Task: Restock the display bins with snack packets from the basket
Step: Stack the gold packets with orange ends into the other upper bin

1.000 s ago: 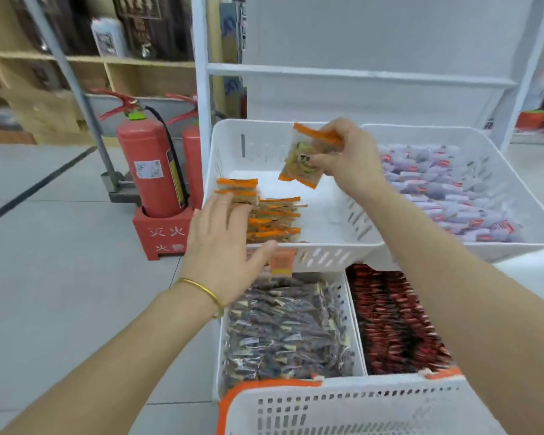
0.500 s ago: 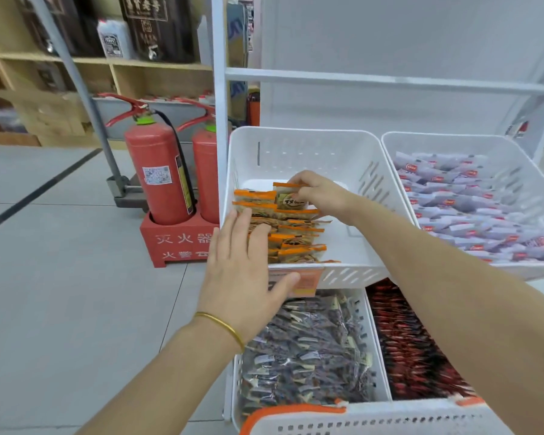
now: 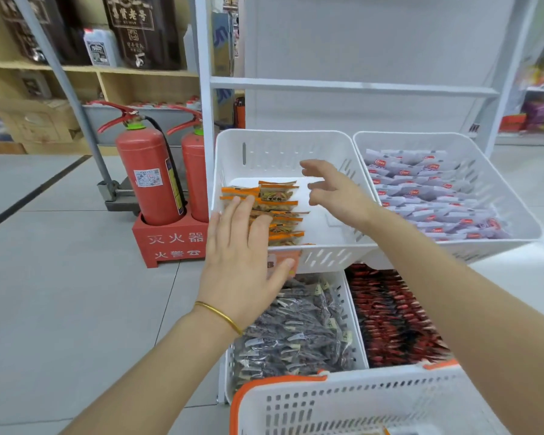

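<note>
A row of orange-edged snack packets [image 3: 278, 211] stands along the left side of the upper left white display bin [image 3: 283, 152]. My left hand [image 3: 242, 262] lies flat against the front left corner of that bin, its fingers straight and touching the packets, its thumb by the orange price tag [image 3: 281, 260]. My right hand [image 3: 336, 193] hovers inside the bin to the right of the packets, fingers spread and holding nothing. The white basket with an orange rim [image 3: 343, 403] sits at the bottom of the view; its contents are mostly out of sight.
The upper right bin [image 3: 515, 196] holds pale purple packets. Two lower bins hold dark packets [image 3: 296, 328] and red packets [image 3: 393, 318]. Two red fire extinguishers [image 3: 148, 174] in a red stand are left of the rack on the grey tiled floor. Wooden shelving stands behind.
My right hand set the orange-edged packet it carried onto the row, let go, and has pulled back to the right with fingers spread. My left hand stayed against the bin's front.
</note>
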The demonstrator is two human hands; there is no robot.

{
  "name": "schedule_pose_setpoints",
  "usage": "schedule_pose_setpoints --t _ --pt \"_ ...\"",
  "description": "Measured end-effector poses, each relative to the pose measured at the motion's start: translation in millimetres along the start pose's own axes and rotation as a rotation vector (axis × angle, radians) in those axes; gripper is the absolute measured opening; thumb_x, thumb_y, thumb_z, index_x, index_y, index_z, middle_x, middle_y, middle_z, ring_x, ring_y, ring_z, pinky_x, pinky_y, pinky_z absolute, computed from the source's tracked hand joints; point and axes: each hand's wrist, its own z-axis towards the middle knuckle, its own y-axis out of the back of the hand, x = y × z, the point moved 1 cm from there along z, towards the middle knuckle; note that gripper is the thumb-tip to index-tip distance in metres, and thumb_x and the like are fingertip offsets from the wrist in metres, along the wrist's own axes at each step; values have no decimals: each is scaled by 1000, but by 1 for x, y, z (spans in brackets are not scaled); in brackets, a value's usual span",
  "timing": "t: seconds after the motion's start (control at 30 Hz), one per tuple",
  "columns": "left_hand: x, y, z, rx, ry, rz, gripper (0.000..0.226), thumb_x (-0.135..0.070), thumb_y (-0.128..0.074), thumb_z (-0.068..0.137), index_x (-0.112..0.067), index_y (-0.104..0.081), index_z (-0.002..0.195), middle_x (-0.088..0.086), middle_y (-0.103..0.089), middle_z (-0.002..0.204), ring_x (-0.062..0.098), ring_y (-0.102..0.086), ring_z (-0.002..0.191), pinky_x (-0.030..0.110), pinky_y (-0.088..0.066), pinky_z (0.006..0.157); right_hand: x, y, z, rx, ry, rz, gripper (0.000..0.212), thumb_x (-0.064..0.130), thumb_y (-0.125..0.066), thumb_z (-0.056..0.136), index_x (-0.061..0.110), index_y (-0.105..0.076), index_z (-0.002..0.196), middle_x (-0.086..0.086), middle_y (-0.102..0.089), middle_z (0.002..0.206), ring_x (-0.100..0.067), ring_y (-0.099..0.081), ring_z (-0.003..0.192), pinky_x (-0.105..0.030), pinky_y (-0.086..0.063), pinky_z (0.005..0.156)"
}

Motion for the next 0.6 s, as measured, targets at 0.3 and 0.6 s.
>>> schedule_pose_setpoints --t 0.3,0.6 --pt "-88 -31 -101 432 -348 -73 50 -45 -43 82 -8 -58 113 20 -43 138 38 -37 129 51 -34 106 -94 6 -277 -166 -207 210 53 -6 -52 82 37 -54 113 6 -60 120 -11 -59 108 -26 -49 88" --pt "-129 -69 -177 724 -363 -98 46 -38 -54 92 -16 -48 132 10 -23 152 29 -17 141 38 -16 115 -228 -55 -379 230 -740 -28 47 14 -67 86 15 -51 130 -7 -55 124 -22 -56 112 -35 -48 94"
